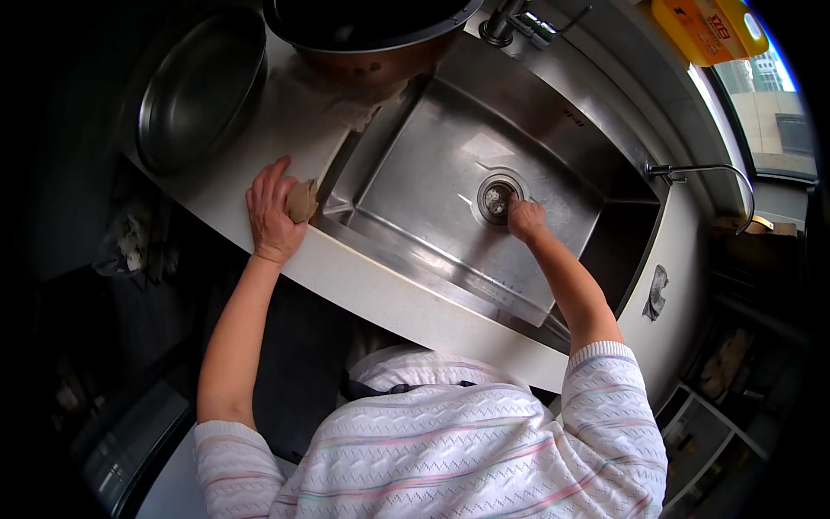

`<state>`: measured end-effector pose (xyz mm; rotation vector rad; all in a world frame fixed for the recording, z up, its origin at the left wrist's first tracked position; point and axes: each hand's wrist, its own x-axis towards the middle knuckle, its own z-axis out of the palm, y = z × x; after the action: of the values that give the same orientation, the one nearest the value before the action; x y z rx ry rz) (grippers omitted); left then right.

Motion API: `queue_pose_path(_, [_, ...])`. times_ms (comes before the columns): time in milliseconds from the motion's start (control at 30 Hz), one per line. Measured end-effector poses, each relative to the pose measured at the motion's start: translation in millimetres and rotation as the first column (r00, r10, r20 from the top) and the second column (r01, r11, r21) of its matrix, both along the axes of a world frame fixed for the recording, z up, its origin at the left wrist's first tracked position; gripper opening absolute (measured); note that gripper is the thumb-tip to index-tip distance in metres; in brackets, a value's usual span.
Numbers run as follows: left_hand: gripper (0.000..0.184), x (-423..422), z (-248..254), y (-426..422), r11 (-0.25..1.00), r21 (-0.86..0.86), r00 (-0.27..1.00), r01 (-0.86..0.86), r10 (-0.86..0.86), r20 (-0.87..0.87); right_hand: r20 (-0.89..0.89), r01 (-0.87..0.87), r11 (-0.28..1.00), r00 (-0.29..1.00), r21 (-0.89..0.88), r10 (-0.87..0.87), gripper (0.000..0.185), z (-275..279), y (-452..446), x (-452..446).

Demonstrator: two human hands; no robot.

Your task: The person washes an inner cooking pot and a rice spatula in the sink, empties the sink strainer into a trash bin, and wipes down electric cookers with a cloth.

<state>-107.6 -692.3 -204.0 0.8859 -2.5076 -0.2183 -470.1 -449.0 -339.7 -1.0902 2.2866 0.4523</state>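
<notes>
My left hand rests on the light countertop at the sink's left edge. Between its thumb and fingers is a tan, crumpled piece that looks like a cloth or sponge. Reaching down into the stainless steel sink, my right hand is at the round drain. Its fingers are bent in against the drain's right rim, and their tips are hidden. Pale bits show inside the drain opening; I cannot make out what they are.
A large brown pot stands at the sink's far left corner, with a metal basin left of it. Behind the sink are a faucet and a thin curved spout. A yellow bottle stands by the window.
</notes>
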Motion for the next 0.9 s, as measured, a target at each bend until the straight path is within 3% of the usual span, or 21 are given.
queue_pose_path(67, [0.036, 0, 2, 0, 1.0, 0.005, 1.0, 0.0, 0.0, 0.005, 0.011, -0.017, 0.999, 1.0, 0.035, 0.017, 0.046, -9, 10, 0])
queue_pose_path(167, [0.036, -2, 5, 2, 1.0, 0.024, 1.0, -0.008, 0.008, 0.019, 0.315, 0.268, 0.963, 0.915, -0.002, -0.254, 0.043, 4, 12, 2])
queue_pose_path(267, [0.038, -1, 3, 1, 1.0, 0.026, 1.0, -0.016, 0.015, 0.014, 0.175, 0.157, 0.982, 0.975, -0.106, -0.137, 0.045, 6, 19, -4])
queue_pose_path(367, [0.038, -2, 4, 1, 0.999, 0.031, 1.0, -0.018, 0.017, 0.019, 0.284, 0.109, 0.994, 0.953, 0.012, -0.108, 0.049, 17, 12, -3])
queue_pose_path(467, [0.038, -2, 5, 1, 0.999, 0.031, 1.0, -0.02, 0.019, 0.013, 0.475, 0.432, 0.875, 0.736, 0.219, -0.482, 0.053, 36, -3, 12])
queue_pose_path(567, [0.037, -2, 5, 1, 1.0, 0.027, 1.0, -0.015, 0.015, 0.004, 0.415, 0.255, 0.967, 0.878, 0.013, -0.237, 0.054, -4, 2, -5])
queue_pose_path(667, [0.036, -2, 5, 1, 1.0, 0.029, 1.0, -0.007, 0.007, -0.005, 0.238, -0.148, 0.989, 0.96, -0.022, 0.149, 0.049, -12, 0, -5])
queue_pose_path(767, [0.035, -1, 6, 0, 0.999, 0.035, 1.0, -0.009, 0.009, -0.006, 0.139, -0.287, 0.939, 0.955, 0.188, 0.264, 0.04, -6, -13, 4])
queue_pose_path(900, [0.035, -1, 4, 1, 0.999, 0.04, 1.0, -0.008, 0.008, -0.013, 0.09, -0.311, 0.905, 0.95, 0.291, 0.297, 0.028, 14, -25, 13])
